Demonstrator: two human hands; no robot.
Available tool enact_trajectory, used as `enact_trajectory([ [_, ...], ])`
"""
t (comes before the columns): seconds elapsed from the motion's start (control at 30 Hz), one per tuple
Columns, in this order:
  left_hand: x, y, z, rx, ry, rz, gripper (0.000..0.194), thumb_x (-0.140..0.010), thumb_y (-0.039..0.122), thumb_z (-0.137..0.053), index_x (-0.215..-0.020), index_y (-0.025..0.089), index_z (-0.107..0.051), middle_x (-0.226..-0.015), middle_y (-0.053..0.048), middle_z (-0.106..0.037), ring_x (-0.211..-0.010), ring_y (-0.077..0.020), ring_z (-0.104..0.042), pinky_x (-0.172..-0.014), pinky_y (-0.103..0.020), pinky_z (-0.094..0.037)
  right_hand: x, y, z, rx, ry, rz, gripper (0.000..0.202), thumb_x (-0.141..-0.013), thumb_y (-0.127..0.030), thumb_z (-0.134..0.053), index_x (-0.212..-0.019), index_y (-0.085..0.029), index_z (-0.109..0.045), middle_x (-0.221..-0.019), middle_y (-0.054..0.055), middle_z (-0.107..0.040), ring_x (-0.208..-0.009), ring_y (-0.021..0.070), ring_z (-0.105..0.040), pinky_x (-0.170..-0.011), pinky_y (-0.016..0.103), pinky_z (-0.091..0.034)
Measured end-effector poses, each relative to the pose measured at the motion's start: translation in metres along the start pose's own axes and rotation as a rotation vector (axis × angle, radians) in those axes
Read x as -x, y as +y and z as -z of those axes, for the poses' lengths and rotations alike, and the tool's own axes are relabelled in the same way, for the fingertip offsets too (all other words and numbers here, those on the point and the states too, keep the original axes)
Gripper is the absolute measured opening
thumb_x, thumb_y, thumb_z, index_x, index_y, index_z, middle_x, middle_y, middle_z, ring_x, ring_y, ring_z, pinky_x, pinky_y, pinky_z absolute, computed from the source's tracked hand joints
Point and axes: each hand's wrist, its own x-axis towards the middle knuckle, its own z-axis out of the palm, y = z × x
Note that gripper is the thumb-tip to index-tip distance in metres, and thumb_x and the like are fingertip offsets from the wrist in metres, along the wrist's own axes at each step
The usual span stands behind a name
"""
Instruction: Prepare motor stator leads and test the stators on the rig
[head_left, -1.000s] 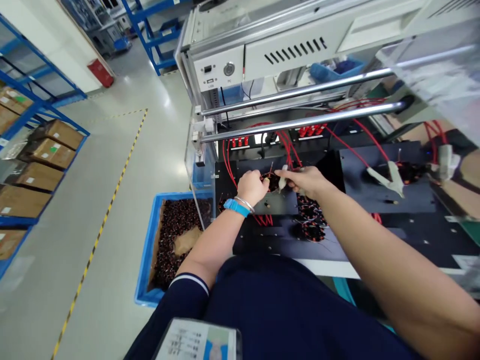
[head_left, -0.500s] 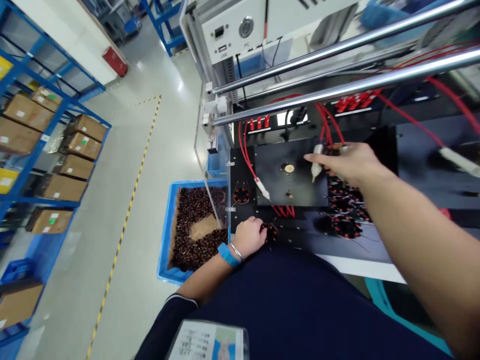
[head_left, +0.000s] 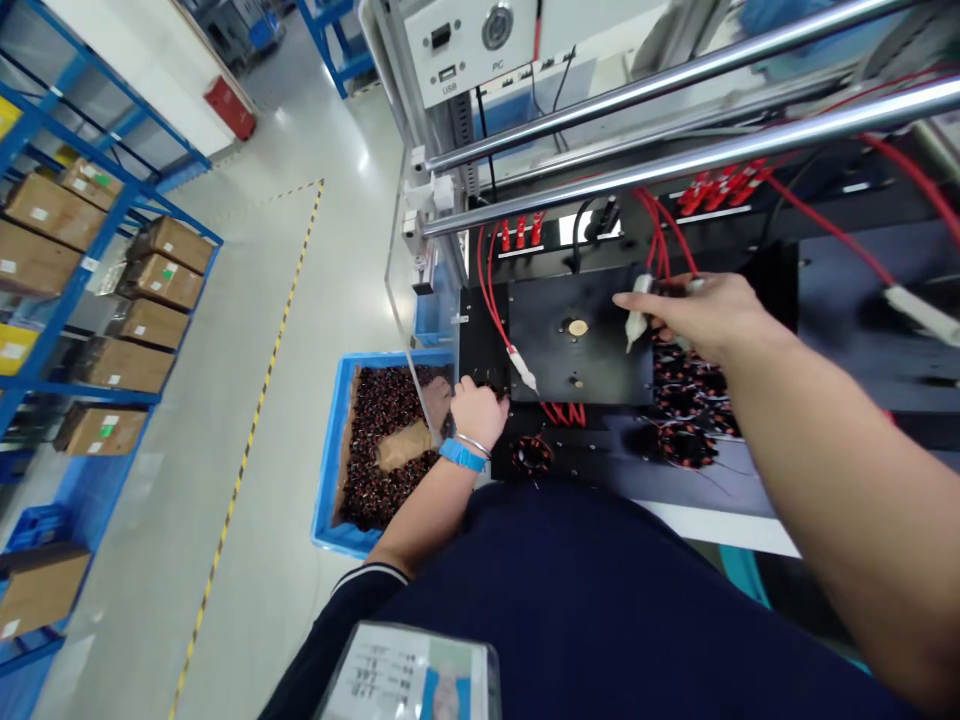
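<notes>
My left hand [head_left: 480, 412], with a blue band and a bracelet at the wrist, is at the left edge of the black fixture. Its fingers curl around a small wound stator [head_left: 492, 388], which they mostly cover. Another wound stator [head_left: 532, 455] lies just right of that hand. My right hand [head_left: 709, 315] is closed over the right part of the black plate [head_left: 547, 350], its thumb across a white-tipped test lead [head_left: 637, 312]. The undersides of its fingers are hidden. Below it, several wound stators [head_left: 682, 400] lie close together.
A blue bin [head_left: 322, 480] full of small wound parts stands at left, behind a clear panel. Metal rods [head_left: 637, 195] cross above the fixture. Another white-tipped lead [head_left: 523, 368] rests on the plate. Blue shelving with cartons [head_left: 120, 360] lines the far left.
My left hand has moved up and left from the lower stator, now uncovered, to the one at the fixture's left edge. My right hand stays nearly in place; the view has shifted slightly.
</notes>
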Motion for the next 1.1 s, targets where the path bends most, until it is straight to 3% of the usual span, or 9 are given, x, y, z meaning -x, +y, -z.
enact_trajectory([
  [0.13,0.035,-0.013,0.012,0.019,0.011,-0.066,0.026,-0.087,0.039,-0.061,-0.089,0.014,-0.071,-0.112,-0.016,-0.059,-0.105,-0.0296,-0.057,-0.08,-0.038,-0.055,0.001,-0.003,0.001,-0.052,0.001,0.033,0.035,-0.067,-0.03,-0.086,-0.086,-0.01,-0.064,-0.057,-0.002,-0.052,-0.049,0.008,-0.041,-0.048,0.027,-0.032],
  [0.27,0.066,-0.015,0.047,0.078,0.169,-0.285,0.015,-0.084,0.031,-0.064,-0.091,0.018,-0.068,-0.124,-0.012,-0.058,-0.112,-0.0278,-0.054,-0.097,-0.045,-0.049,-0.007,-0.001,-0.001,-0.177,-0.03,0.061,0.034,-0.068,-0.025,-0.086,-0.086,-0.009,-0.063,-0.059,-0.002,-0.052,-0.054,0.0087,-0.044,-0.051,0.026,-0.036],
  [0.37,0.051,0.006,0.077,0.089,0.262,-0.53,0.01,-0.085,0.028,-0.063,-0.091,0.02,-0.067,-0.14,-0.011,-0.051,-0.131,-0.0305,-0.045,-0.115,-0.056,-0.032,-0.014,0.001,0.0,-0.22,-0.038,0.05,0.031,-0.07,-0.025,-0.085,-0.084,-0.009,-0.063,-0.059,-0.002,-0.052,-0.054,0.0083,-0.044,-0.05,0.025,-0.035],
  [0.5,-0.007,0.048,0.098,0.036,0.32,-0.713,0.01,-0.087,0.021,-0.058,-0.082,0.023,-0.066,-0.156,-0.004,-0.035,-0.148,-0.0343,-0.019,-0.118,-0.067,-0.015,-0.015,0.001,0.006,-0.24,-0.038,0.024,0.031,-0.069,-0.024,-0.086,-0.082,-0.011,-0.061,-0.055,-0.003,-0.05,-0.05,0.008,-0.042,-0.047,0.025,-0.033],
  [0.67,-0.049,0.072,0.087,0.045,0.296,-0.769,0.02,-0.087,0.011,-0.05,-0.081,0.019,-0.067,-0.159,-0.006,-0.03,-0.148,-0.0337,-0.021,-0.118,-0.063,-0.017,-0.009,-0.003,0.013,-0.265,-0.056,0.01,0.027,-0.072,-0.021,-0.083,-0.076,-0.014,-0.058,-0.051,-0.003,-0.049,-0.045,0.008,-0.04,-0.042,0.024,-0.03],
  [0.77,-0.044,0.068,0.075,0.078,0.251,-0.71,0.022,-0.086,0.011,-0.051,-0.1,0.018,-0.066,-0.159,-0.013,-0.03,-0.139,-0.032,-0.038,-0.113,-0.055,-0.032,-0.008,-0.005,0.011,-0.275,-0.068,-0.003,0.026,-0.072,-0.021,-0.083,-0.073,-0.015,-0.057,-0.05,-0.004,-0.048,-0.043,0.0081,-0.039,-0.04,0.023,-0.029],
  [0.87,-0.035,0.064,0.064,0.148,0.237,-0.706,0.031,-0.084,0.018,-0.058,-0.115,0.018,-0.061,-0.158,-0.014,-0.03,-0.135,-0.0311,-0.041,-0.111,-0.051,-0.035,-0.012,-0.005,0.006,-0.305,-0.081,0.018,0.025,-0.071,-0.023,-0.083,-0.073,-0.016,-0.059,-0.054,-0.003,-0.05,-0.046,0.0086,-0.041,-0.04,0.022,-0.032],
  [0.97,-0.032,0.063,0.055,0.225,0.262,-0.765,0.029,-0.086,0.022,-0.056,-0.113,0.021,-0.064,-0.155,-0.011,-0.037,-0.138,-0.0288,-0.039,-0.112,-0.048,-0.034,-0.013,-0.003,-0.001,-0.327,-0.07,0.079,0.027,-0.068,-0.025,-0.084,-0.073,-0.017,-0.059,-0.056,-0.002,-0.052,-0.047,0.0097,-0.044,-0.04,0.022,-0.033],
  [1.1,-0.037,0.062,0.049,0.299,0.241,-0.827,0.028,-0.086,0.014,-0.049,-0.103,0.022,-0.07,-0.136,-0.008,-0.059,-0.13,-0.0236,-0.046,-0.108,-0.041,-0.038,-0.005,0.001,-0.01,-0.245,0.023,0.141,0.034,-0.063,-0.03,-0.086,-0.08,-0.017,-0.06,-0.061,-0.002,-0.056,-0.052,0.0112,-0.049,-0.047,0.025,-0.039],
])
